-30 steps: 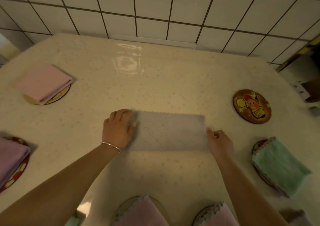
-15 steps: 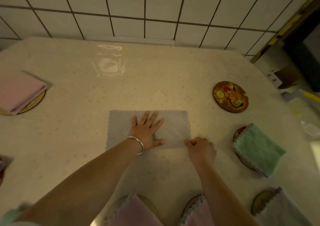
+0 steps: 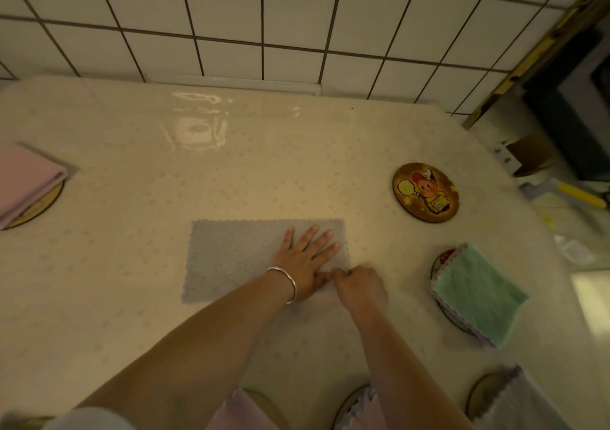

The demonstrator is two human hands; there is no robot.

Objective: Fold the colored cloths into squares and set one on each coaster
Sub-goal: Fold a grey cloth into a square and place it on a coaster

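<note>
Left hand (image 3: 305, 258) has slid right across the gray cloth (image 3: 231, 258) mid-desk (image 3: 132, 297), fingers flat and spread; right hand (image 3: 359, 286) pinches its near-right corner. Bare coaster (image 3: 425, 192) sits far right.

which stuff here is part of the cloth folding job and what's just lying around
Job: grey cloth under left hand, right hand pinching its corner; bare coaster; green cloth; pink cloth.
Lying about: cardboard box; yellow-handled tool.

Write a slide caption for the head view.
Left hand flattens grey cloth; right hand pinches its corner.
</note>
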